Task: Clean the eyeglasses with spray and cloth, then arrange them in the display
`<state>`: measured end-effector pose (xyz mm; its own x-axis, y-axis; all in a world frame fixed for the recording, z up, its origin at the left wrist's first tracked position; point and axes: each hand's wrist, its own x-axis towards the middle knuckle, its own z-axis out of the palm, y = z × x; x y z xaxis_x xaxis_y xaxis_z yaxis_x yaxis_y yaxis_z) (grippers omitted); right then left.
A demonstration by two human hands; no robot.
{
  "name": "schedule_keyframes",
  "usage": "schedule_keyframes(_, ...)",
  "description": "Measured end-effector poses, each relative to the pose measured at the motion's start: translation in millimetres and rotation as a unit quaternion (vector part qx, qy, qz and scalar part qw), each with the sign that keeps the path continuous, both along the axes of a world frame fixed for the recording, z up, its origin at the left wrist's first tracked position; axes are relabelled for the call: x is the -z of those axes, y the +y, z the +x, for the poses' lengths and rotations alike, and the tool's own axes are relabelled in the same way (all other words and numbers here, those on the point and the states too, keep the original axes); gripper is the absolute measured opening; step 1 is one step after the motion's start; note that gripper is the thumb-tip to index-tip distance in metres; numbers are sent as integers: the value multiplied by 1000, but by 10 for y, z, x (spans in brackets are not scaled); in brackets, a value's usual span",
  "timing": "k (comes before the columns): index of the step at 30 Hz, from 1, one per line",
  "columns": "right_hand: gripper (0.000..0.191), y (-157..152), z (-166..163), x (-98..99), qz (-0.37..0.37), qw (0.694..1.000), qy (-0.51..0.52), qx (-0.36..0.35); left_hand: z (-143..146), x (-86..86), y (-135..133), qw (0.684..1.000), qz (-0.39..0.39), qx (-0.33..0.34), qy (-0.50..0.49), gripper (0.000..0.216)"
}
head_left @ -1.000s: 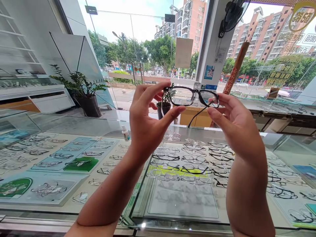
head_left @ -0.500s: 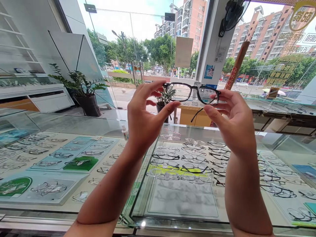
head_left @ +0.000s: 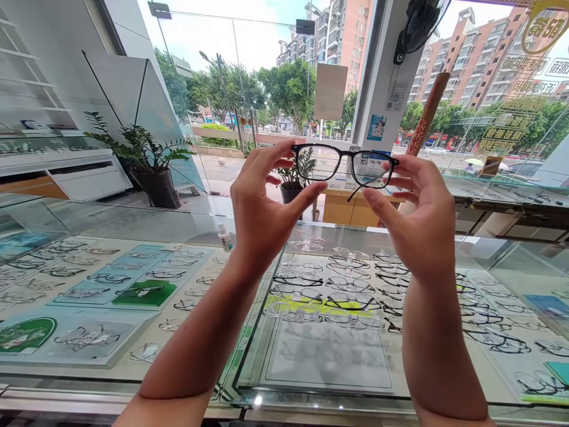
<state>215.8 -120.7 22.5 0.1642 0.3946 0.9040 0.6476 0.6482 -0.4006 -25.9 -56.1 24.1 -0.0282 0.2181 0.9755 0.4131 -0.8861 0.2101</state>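
Note:
A pair of black-framed eyeglasses [head_left: 347,152] is held up above the glass counter, its lenses upright and the view beyond showing through them. My left hand [head_left: 269,196] grips the frame at its left end, fingers behind and thumb below the lens. At the other end my right hand [head_left: 413,204] pinches the frame near the hinge, thumb under the lens. One temple tip hangs below the right lens; the rest of the temples is mostly hidden. Under my hands, rows of eyeglasses [head_left: 351,301] lie inside the display case [head_left: 329,362].
A small white bottle [head_left: 224,238] stands on the counter by my left forearm. More eyeglasses [head_left: 89,336] fill the case at left. Beyond are a potted plant [head_left: 155,187], a wall fan [head_left: 420,26] and a wooden cabinet [head_left: 351,209].
The eyeglasses have turned slightly, their front now facing more squarely, with the right lens a little lower. Both hands keep their hold; the camera view has shifted slightly.

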Motion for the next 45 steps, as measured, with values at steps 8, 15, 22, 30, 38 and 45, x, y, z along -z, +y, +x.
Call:
schedule_keyframes(8,60,72,27,32,35,995,-51,76,110,98,116,998,32,-51,4,68)
schedule_keyframes(15,63,96,45,47,13,995,-53,86,159,148,114,998,40,-38,-1,70)
schedule_keyframes(22,62,105,10,57,22,994,-53,97,167,169,125,999,25,-28,7,77)
schedule_keyframes(30,58,85,-67,51,36,993,-65,95,207,183,170,999,14,-40,-22,76)
schedule_keyframes(38,56,60,-75,44,22,995,-65,76,221,188,177,999,9,-47,-25,75)
schedule_keyframes(45,56,25,-92,33,23,994,-75,74,216,199,217,999,-4,-32,-35,74)
